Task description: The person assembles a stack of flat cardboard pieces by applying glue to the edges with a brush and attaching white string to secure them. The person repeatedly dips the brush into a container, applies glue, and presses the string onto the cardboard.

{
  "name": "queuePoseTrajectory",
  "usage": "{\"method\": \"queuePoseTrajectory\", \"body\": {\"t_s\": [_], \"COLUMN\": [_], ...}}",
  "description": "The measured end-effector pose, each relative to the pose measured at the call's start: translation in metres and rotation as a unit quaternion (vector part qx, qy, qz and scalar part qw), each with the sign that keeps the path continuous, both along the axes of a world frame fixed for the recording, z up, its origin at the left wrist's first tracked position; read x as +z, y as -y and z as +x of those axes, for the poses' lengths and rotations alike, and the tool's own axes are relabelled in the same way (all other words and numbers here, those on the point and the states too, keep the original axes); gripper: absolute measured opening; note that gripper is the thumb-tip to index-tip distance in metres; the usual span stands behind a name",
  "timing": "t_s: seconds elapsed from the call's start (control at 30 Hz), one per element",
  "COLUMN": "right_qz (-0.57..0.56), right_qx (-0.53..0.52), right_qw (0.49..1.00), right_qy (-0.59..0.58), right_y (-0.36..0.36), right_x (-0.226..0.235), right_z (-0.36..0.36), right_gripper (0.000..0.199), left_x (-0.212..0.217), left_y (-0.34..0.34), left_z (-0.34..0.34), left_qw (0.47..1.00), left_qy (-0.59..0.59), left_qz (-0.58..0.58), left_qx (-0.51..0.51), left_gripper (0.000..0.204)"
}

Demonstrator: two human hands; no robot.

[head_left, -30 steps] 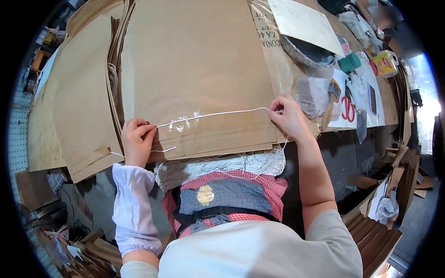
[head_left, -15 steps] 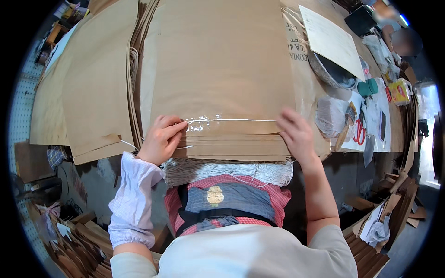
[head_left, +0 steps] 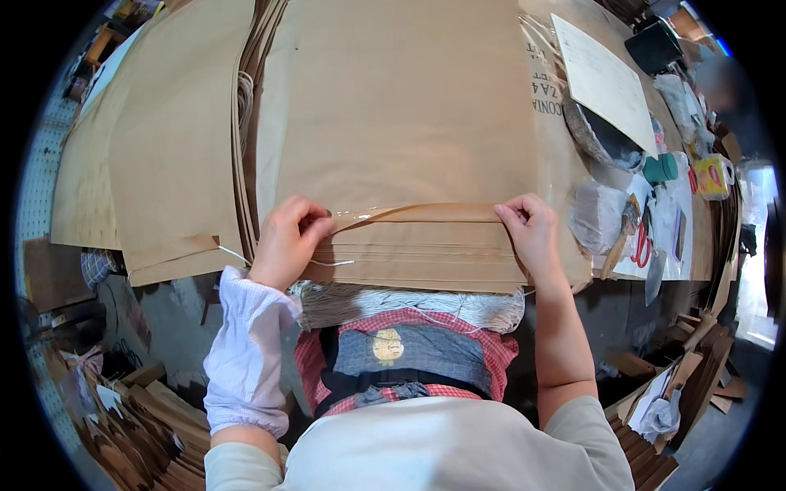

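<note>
Brown paper is looking light, easily creased, best taken by its flap. Right hand is pinching it, fingers together; left hand is hiding its fingers' grip.

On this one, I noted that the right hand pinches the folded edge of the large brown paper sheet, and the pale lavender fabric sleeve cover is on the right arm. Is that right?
Not quite: the pale lavender fabric sleeve cover is on the left arm, as the head view shows. The right hand does pinch the folded edge of the large brown paper sheet.
</note>
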State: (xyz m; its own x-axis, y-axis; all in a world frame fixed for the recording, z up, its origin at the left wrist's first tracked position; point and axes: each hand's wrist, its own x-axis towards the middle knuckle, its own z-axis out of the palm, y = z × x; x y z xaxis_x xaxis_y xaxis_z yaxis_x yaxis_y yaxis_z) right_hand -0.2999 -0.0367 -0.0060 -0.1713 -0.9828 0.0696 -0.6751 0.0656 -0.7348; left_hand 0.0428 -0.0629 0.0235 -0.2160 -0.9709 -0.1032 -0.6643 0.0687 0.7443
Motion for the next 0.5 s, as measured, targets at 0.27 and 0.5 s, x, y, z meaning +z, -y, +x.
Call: {"method": "queuePoseTrajectory", "body": {"t_s": [0.27,0.5], "right_qz": [-0.005,-0.002], "right_qx": [-0.004,-0.008], "right_qw": [1.0,1.0], "right_qy": [-0.021,-0.027], "right_y": [0.002,0.002], "right_x": [-0.003,-0.003], "right_z": [0.002,0.004], "right_gripper": [0.017,0.017], "left_x": [0.013,-0.003], "left_y": [-0.005,-0.002], "left_z": [-0.002,-0.001], "left_qw": [0.993,0.969], "left_qy": [0.05,0.101], "left_qz": [-0.089,-0.222], "left_qx": [-0.063,-0.049], "left_gripper": [0.034,0.008]}}
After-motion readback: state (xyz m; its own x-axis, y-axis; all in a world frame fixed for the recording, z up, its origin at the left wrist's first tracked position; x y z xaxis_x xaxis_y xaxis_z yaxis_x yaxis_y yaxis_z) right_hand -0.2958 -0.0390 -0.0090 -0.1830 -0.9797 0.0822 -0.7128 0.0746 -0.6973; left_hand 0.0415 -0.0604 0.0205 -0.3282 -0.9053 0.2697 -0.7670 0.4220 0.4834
